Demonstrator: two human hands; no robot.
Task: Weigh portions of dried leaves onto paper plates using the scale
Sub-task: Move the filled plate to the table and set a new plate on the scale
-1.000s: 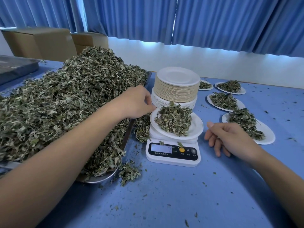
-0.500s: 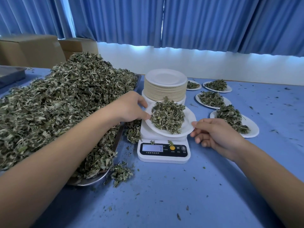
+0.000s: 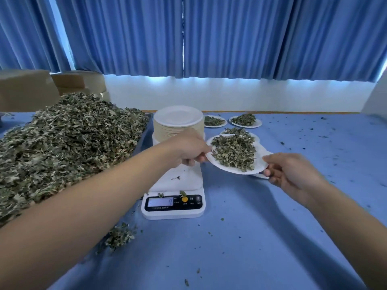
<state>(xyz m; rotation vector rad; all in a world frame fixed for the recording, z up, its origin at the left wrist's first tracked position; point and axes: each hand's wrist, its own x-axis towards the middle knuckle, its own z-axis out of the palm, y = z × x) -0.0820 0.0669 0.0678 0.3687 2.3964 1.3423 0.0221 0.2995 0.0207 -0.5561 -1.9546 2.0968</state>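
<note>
From the head camera, your left hand point(image 3: 188, 151) pinches the near-left rim of a paper plate point(image 3: 259, 162), and your right hand point(image 3: 291, 174) grips its right rim with curled fingers. The plate carries a portion of dried leaves point(image 3: 233, 151) and is held just right of the digital scale point(image 3: 178, 185), over a filled plate point(image 3: 256, 141). A few leaf scraps lie on the scale. The stack of paper plates point(image 3: 178, 120) stands behind it, with the big leaf pile point(image 3: 62, 143) to the left.
</note>
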